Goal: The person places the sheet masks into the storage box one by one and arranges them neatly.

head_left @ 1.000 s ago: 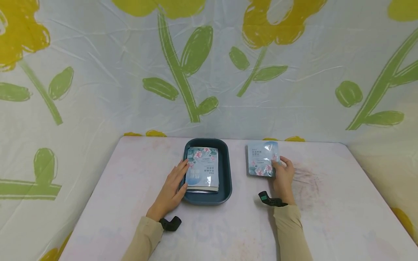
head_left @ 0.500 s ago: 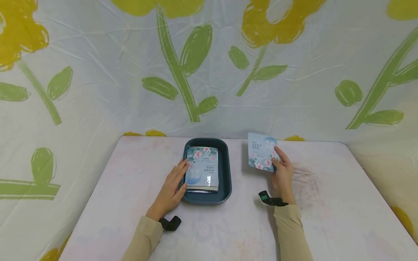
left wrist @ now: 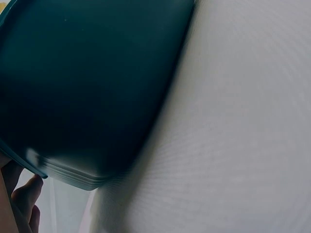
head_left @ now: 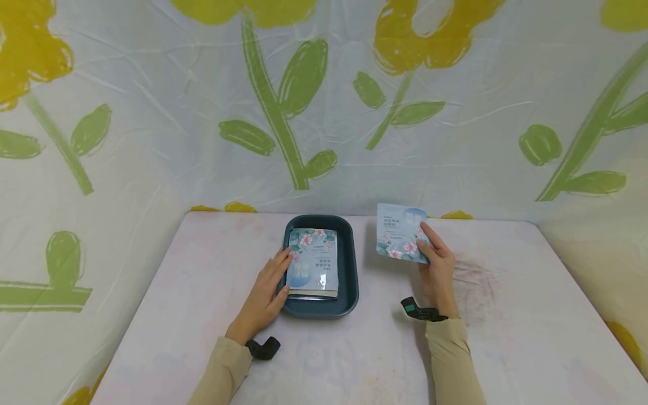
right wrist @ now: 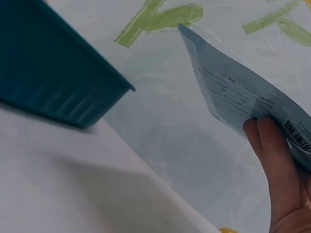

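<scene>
A dark teal tray [head_left: 349, 270] sits mid-table with a stack of flower-printed packets [head_left: 314, 261] inside. My left hand [head_left: 265, 292] rests against the tray's left rim, fingers straight, fingertips at the stack's edge. In the left wrist view the tray's outer wall [left wrist: 97, 87] fills the frame with a fingertip [left wrist: 26, 194] at the lower left. My right hand [head_left: 436, 264] pinches a single light-blue packet [head_left: 400, 241] by its right edge, lifted off the table to the right of the tray. The right wrist view shows that packet [right wrist: 233, 92] from below, fingers [right wrist: 277, 160] under it, and the tray [right wrist: 53, 82] at left.
The pale table [head_left: 506, 315] runs to a flower-printed sheet [head_left: 324, 112] that walls in the back and both sides. A faint smudge [head_left: 476, 281] marks the table right of my right hand.
My right hand has lifted the single packet off the table and carried it up and slightly left toward the tray. The left hand and the tray have stayed put.
</scene>
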Demonstrator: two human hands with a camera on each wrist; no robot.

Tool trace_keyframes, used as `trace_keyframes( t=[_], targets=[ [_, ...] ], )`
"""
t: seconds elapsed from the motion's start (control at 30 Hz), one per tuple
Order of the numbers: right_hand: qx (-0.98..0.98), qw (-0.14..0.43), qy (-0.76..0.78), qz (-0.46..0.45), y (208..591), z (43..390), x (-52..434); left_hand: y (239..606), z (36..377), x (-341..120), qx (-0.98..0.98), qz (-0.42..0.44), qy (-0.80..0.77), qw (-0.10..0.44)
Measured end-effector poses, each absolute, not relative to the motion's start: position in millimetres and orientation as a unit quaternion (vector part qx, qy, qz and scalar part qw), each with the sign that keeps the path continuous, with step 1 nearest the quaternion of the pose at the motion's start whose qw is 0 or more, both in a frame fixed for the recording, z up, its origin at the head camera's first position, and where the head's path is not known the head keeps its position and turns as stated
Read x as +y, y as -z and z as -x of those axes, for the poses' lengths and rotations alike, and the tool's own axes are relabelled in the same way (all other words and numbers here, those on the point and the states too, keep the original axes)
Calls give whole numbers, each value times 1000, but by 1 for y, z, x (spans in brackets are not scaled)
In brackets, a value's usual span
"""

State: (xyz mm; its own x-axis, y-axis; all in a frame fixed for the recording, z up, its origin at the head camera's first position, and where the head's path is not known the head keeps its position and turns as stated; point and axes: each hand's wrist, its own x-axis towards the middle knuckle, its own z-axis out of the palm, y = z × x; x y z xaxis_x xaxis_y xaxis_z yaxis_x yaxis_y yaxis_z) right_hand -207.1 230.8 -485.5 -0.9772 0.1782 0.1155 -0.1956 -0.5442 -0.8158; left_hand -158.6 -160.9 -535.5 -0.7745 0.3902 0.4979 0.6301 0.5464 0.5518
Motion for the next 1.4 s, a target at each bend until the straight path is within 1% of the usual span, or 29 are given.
trace_keyframes(
  t=[0.47,0.67,0.93,1.4],
  targets=[
    [-526,67,-839,-118,456,199,210,533,157,-161,-859,303,373,175],
    [-561,39,-815,-139,448,196,198,533,158,-161,-860,304,369,179],
    [-619,-10,-772,-144,441,191,181,532,157,-161,-861,302,372,172],
    [-693,-120,-685,-188,450,189,147,534,157,-162,-857,306,374,178]
  ],
)
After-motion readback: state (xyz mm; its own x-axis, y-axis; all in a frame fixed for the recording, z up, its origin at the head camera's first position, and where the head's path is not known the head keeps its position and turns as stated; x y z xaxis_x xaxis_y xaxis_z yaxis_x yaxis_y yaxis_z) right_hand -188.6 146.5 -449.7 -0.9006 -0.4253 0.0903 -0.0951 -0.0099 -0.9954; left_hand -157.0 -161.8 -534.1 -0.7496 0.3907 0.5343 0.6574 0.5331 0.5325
